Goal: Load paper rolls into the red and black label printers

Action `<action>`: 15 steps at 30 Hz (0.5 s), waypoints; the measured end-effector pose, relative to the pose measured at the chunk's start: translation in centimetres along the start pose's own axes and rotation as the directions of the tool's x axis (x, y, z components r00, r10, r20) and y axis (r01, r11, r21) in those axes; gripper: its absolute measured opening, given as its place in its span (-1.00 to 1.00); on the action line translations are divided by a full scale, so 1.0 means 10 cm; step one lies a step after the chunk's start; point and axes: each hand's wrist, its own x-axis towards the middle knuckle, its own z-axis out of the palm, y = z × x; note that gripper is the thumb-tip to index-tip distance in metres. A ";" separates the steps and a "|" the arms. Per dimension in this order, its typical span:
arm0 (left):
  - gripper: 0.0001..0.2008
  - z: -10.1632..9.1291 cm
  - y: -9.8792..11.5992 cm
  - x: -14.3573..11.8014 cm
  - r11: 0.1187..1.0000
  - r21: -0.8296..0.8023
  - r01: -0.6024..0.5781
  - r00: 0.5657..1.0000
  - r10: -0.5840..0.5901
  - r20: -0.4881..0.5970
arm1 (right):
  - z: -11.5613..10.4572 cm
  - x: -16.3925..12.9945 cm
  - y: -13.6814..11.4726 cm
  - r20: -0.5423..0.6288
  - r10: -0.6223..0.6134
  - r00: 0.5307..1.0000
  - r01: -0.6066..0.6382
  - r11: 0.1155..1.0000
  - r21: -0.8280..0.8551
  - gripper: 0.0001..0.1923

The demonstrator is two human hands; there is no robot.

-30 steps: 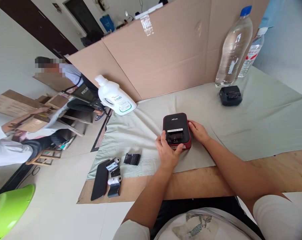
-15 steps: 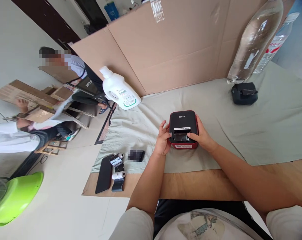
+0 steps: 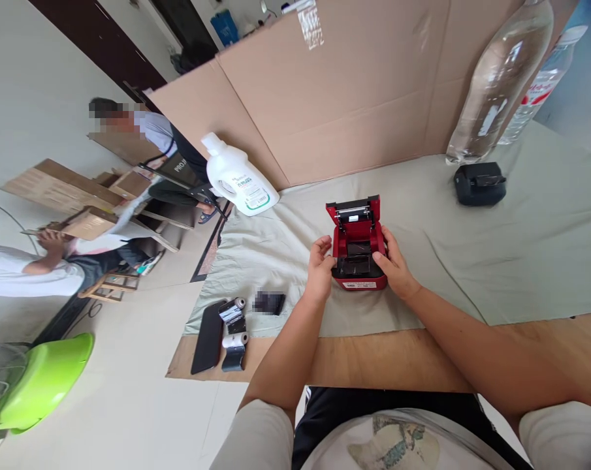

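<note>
A red and black label printer point(image 3: 339, 243) sits on the cloth in front of me with its lid point(image 3: 354, 207) tipped up and back. Inside its red bay, dark strip material point(image 3: 358, 264) shows; I cannot tell exactly what it is. My left hand point(image 3: 319, 269) grips the printer's left side, thumb at the front corner. On the opposite side my right hand point(image 3: 397, 266) is closed round the edge, its thumb over the front rim. Left of my left forearm lie two small rolls, an upper roll point(image 3: 232, 304) and a lower roll point(image 3: 235, 340), with dark strips attached.
A flat dark slab point(image 3: 208, 336) and a small black item point(image 3: 274, 303) lie at the left. Behind are a white jug point(image 3: 246, 183), a cardboard panel point(image 3: 364, 98), two bottles point(image 3: 495, 85) and a black device point(image 3: 480, 183). Two people sit beyond the table's left edge.
The printer's lid has swung up from closed, exposing the red bay. Both hands stay at its sides, with the right thumb slightly shifted. The view has moved a little.
</note>
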 end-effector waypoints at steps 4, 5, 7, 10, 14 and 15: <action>-0.69 0.05 0.28 0.18 0.867 0.346 -0.359 0.927 0.289 0.238 | 0.02 0.02 0.04 -0.103 0.006 0.995 0.007 0.992 0.128 -0.15; -0.70 0.10 0.35 0.24 0.808 0.421 -0.412 0.892 0.261 0.370 | 0.03 0.02 0.06 -0.117 0.006 0.993 0.012 0.988 0.153 -0.18; -0.68 0.24 0.46 0.36 0.623 0.605 -0.496 0.809 0.080 0.582 | 0.03 0.03 0.08 -0.141 0.007 0.990 0.022 0.979 0.203 -0.21; -0.67 0.45 0.58 0.47 0.253 0.768 -0.588 0.726 -0.253 0.639 | 0.03 0.05 0.12 -0.171 0.002 0.985 0.041 0.968 0.247 -0.25; -0.67 0.58 0.62 0.48 0.118 0.802 -0.585 0.729 -0.357 0.584 | 0.01 0.06 0.15 -0.183 0.007 0.983 0.032 0.977 0.211 -0.27; -0.67 0.58 0.62 0.47 0.128 0.808 -0.574 0.740 -0.342 0.580 | 0.01 0.06 0.16 -0.182 0.010 0.983 0.027 0.980 0.199 -0.27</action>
